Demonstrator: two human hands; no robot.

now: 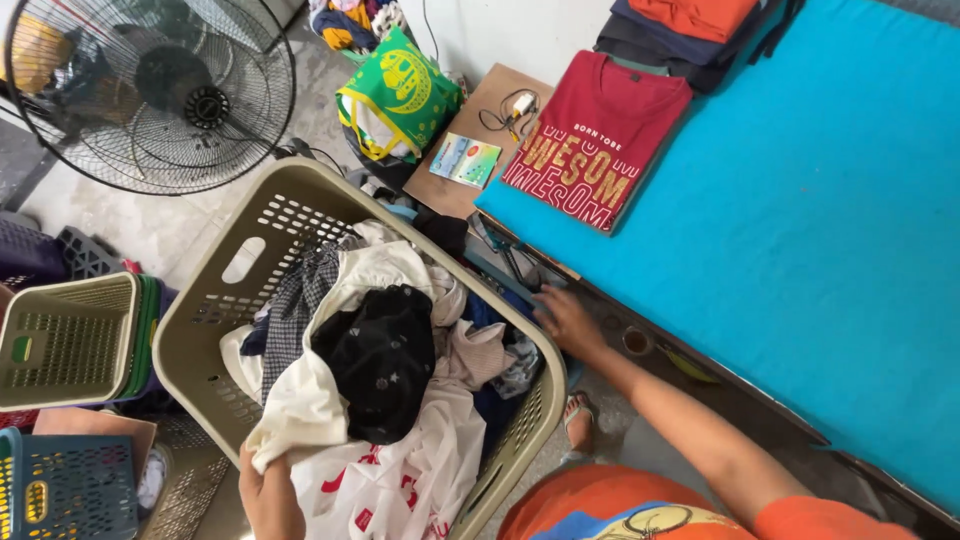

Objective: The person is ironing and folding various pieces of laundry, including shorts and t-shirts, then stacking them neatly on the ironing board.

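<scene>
A person bends over a beige perforated plastic laundry basket [215,300] heaped with crumpled clothes, the left hand [268,492] closed on a cream cotton garment [300,400] at the near rim, the right hand [566,318] gripping the basket's far rim beside the bed [830,240]. Judged from this, sorting is under way; lifting the cream piece free calls for shedding the black star-print garment [385,355] lying on it. A folded red printed T-shirt [597,140] rests on the smooth turquoise sheet.

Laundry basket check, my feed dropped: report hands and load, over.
Left hand grips white cloth at the near rim. Right hand on the far rim of the beige perforated plastic laundry basket. Black garment tops the pile.
</scene>
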